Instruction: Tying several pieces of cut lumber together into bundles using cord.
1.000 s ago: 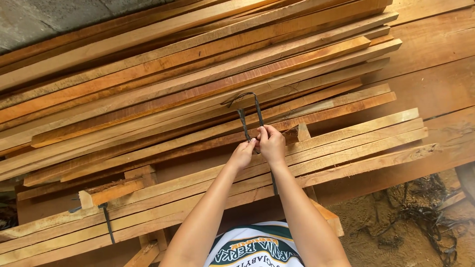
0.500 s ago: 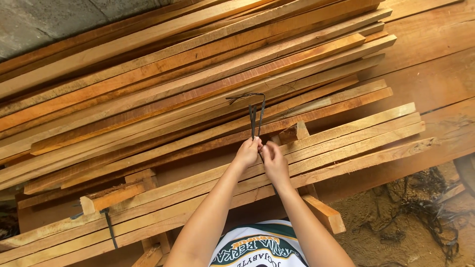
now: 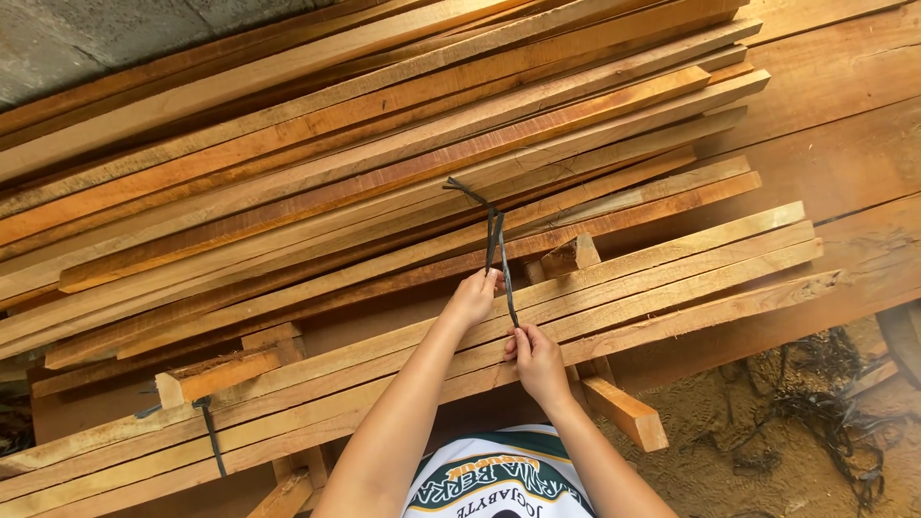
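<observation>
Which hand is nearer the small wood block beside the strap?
Left. The left hand grips the strap just left of the block; the right hand holds the strap's tail lower down, farther away.

The single head camera looks steeply down, close above stacked wooden planks (image 3: 384, 173).

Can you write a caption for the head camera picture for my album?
Two hands, left and right, pull a dark strap tight over stacked wooden planks.
</observation>
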